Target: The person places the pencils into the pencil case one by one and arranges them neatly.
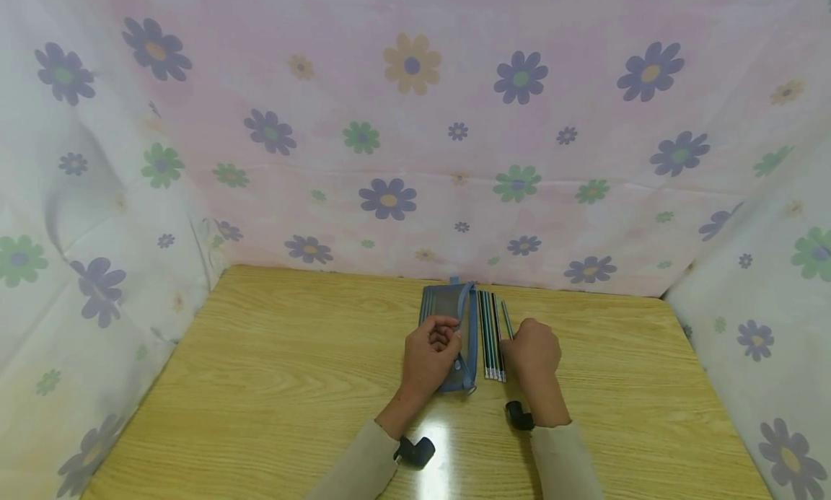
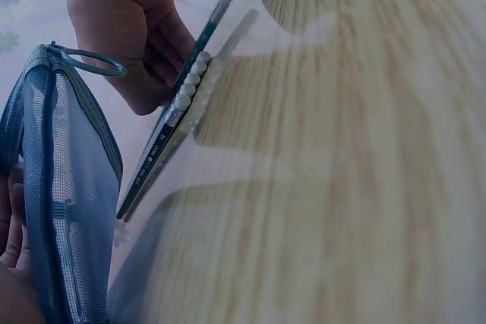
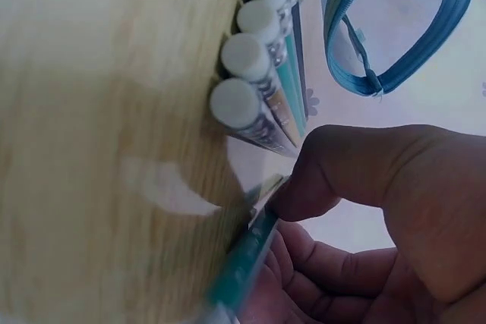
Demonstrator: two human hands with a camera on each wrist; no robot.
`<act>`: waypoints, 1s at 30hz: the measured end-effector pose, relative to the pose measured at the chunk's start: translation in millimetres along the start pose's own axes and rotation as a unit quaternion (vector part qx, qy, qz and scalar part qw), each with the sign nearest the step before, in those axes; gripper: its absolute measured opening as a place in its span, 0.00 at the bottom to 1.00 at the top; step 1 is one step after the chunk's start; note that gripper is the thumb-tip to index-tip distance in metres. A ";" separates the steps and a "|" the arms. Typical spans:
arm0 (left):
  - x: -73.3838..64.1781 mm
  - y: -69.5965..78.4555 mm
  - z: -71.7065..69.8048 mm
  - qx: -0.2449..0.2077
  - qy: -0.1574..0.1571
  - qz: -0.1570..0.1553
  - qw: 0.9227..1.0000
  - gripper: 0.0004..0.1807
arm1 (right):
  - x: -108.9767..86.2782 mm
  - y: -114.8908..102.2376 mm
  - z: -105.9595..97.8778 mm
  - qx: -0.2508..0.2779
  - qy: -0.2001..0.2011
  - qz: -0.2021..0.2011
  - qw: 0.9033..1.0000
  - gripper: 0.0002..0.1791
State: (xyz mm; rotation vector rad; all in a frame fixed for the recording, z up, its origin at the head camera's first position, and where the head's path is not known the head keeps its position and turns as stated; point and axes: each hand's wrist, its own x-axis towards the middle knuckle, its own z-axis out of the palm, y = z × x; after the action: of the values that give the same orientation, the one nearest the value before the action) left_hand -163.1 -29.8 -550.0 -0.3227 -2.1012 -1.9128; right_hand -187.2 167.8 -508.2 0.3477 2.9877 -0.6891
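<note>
A blue mesh zip pencil case point(image 1: 443, 298) lies near the back of the table, its mouth gaping on the right side. My left hand point(image 1: 428, 356) is over it, thumb and fingers pinching the mesh by the opening. In the left wrist view those fingers are partly hidden behind the case point(image 2: 80, 157). My right hand point(image 1: 534, 348) pinches a green pencil point(image 3: 247, 271) between thumb and fingers, just right of a row of pencils point(image 1: 490, 334). Several striped pencils lie side by side there, white erasers toward me, between the case and my right hand.
The wooden table point(image 1: 279, 356) extends around the case on both sides. A flowered cloth point(image 1: 415, 161) hangs behind it and at both sides. Black wrist mounts point(image 1: 418, 453) sit on both forearms, low over the tabletop.
</note>
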 end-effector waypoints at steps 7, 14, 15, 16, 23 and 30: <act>0.1 -0.7 -0.2 0.001 0.002 0.004 1.000 0.09 | -0.3 1.8 -3.4 0.037 -0.022 0.011 0.999 0.26; -0.1 1.2 -0.3 -0.001 0.000 0.005 1.000 0.09 | -1.9 2.3 -11.6 0.055 -0.037 0.006 0.998 0.31; -0.1 1.2 -0.3 -0.001 -0.001 0.005 1.000 0.09 | -2.2 1.5 -13.0 0.059 -0.038 0.006 0.998 0.31; -0.1 1.1 -0.3 0.000 -0.001 0.005 1.000 0.09 | -2.6 0.9 -14.2 0.064 -0.038 0.004 0.997 0.31; 0.3 -1.0 0.0 -0.005 -0.004 0.002 1.000 0.09 | -6.1 -3.3 -19.3 0.102 -0.035 -0.018 0.994 0.30; 0.5 -1.3 -0.3 -0.012 -0.005 -0.002 1.000 0.08 | -5.7 -3.0 -19.8 0.120 -0.030 -0.038 0.992 0.17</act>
State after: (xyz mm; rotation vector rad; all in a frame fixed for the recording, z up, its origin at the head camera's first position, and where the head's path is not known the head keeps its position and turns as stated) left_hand -164.0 -30.2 -551.0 -0.3350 -2.0872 -1.9439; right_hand -182.4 172.7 -488.5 0.2190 2.8780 -1.0519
